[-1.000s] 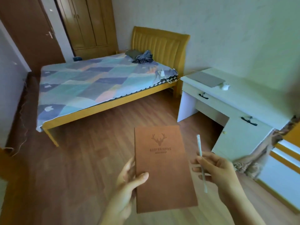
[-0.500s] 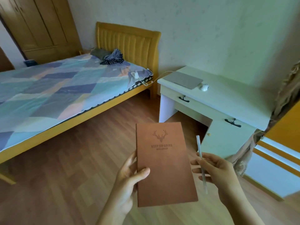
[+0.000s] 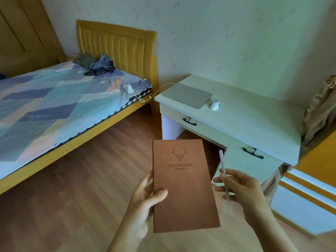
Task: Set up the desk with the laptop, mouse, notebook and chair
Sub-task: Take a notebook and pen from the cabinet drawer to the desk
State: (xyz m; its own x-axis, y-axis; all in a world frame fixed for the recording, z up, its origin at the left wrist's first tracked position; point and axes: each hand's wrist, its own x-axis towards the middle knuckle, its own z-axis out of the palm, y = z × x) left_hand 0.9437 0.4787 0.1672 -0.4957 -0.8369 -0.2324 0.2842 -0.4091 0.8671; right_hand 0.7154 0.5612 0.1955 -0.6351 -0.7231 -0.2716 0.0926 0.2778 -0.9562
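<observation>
Head view: I've swung right and closed in since a second ago. The counter (image 3: pixel 254 113) now sits bigger and more central, while the door and most of the wardrobe have dropped out of the left edge. That means I'm on approach with the notebook, not yet at placement range.

My left hand (image 3: pixel 145 200) grips the notebook (image 3: pixel 183 186) by its left edge, thumb on the cover and fingers behind. My right hand (image 3: pixel 240 188) pinches a white pen (image 3: pixel 224 177), fingers curled round it. Both grips are unchanged across the earlier frames; the notebook sits level, held over the floor (image 3: pixel 91 179), well short of the counter.

On the counter, the laptop (image 3: pixel 188 95) is lid-closed at the far left end, cable running off to a charger (image 3: pixel 129 87) on the bed (image 3: pixel 54 99). The mouse (image 3: pixel 215 104) sits just beside its right corner. So two items look placed. No chair in view.

Judgement: the notebook goes down next, on the bare counter right of the mouse.
</observation>
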